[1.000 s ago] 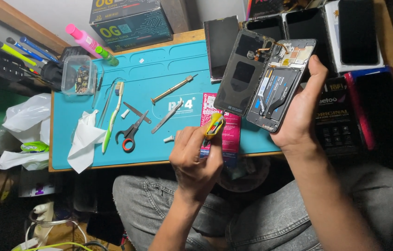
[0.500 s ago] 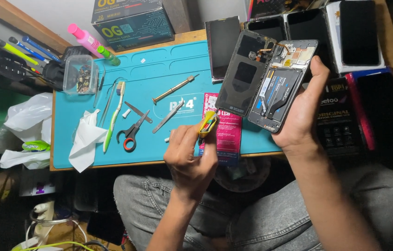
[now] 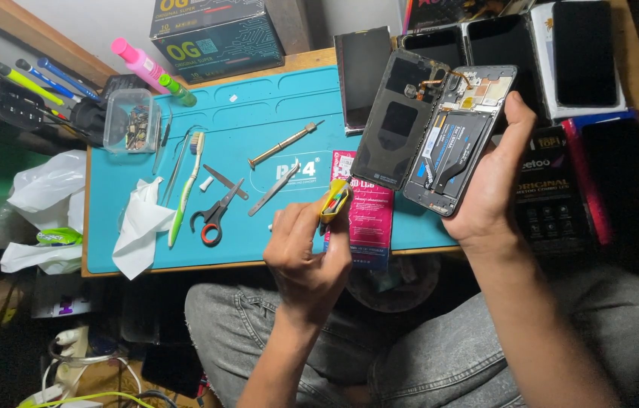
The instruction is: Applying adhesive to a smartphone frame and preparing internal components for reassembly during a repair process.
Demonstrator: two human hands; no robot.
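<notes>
My right hand (image 3: 490, 181) holds an opened smartphone (image 3: 457, 136) with its insides and battery exposed, above the right edge of the blue work mat (image 3: 259, 128). The phone's dark screen panel (image 3: 395, 125) hangs open to its left, still joined at the top. My left hand (image 3: 306, 253) is closed around a small yellow and red tube (image 3: 333, 202), just over the mat's front edge. Under the tube lies a pink packet (image 3: 368, 215).
On the mat lie scissors (image 3: 214, 215), a green toothbrush (image 3: 186, 189), tweezers (image 3: 276, 189), a brass screwdriver (image 3: 283, 145), a white tissue (image 3: 140, 227) and a clear parts box (image 3: 131, 121). Dark phones and boxes (image 3: 561, 181) crowd the right side. A plastic bag (image 3: 44, 189) hangs left.
My left hand has turned slightly and drifted a little left and down with the tube. The phone in my right hand has stayed nearly still.
</notes>
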